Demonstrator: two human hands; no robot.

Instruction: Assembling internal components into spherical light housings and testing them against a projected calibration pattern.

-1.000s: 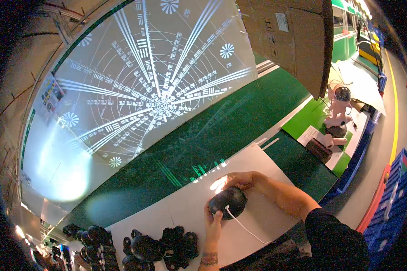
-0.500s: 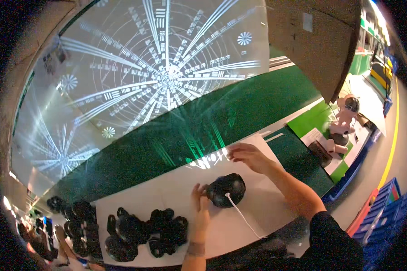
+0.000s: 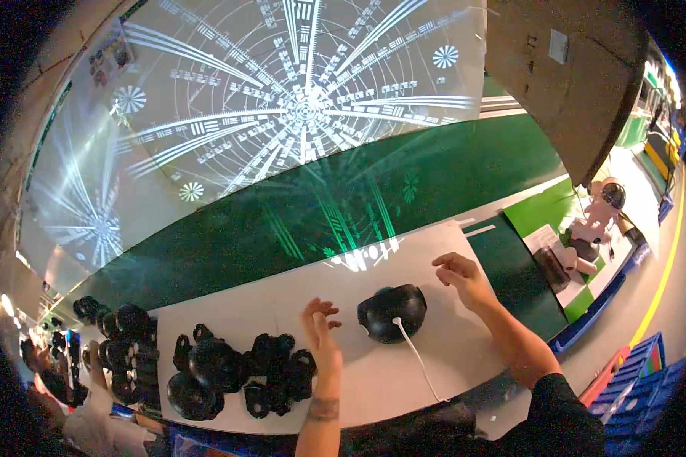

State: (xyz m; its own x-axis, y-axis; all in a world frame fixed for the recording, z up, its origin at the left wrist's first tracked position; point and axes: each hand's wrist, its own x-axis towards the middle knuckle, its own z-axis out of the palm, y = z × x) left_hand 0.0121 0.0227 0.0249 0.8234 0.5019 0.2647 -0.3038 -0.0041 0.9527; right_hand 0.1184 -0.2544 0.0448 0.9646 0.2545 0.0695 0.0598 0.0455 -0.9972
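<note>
A black rounded device (image 3: 395, 314) with a white cord (image 3: 421, 367) plugged into its near side sits on the white board in front of me. My left hand (image 3: 322, 326) hovers to the left of the device, its fingers apart and nothing in them. To the right of the device, my right hand (image 3: 463, 280) is raised with loosely bent fingers and holds nothing. Neither hand touches the device. Bright patches of light fall on the board's far edge beyond it.
Several black round parts (image 3: 219, 364) crowd the left of the white board (image 3: 343, 388). A large screen (image 3: 229, 152) with a projected test pattern stands beyond the green table (image 3: 465, 160). Pinkish-white devices (image 3: 602, 209) lie at the right, blue crates (image 3: 636, 385) below. A cardboard panel (image 3: 572, 84) hangs upper right.
My left hand has come away from the device's left side. My right hand has drawn back to the right from beyond the device. The whole view has shifted slightly.
</note>
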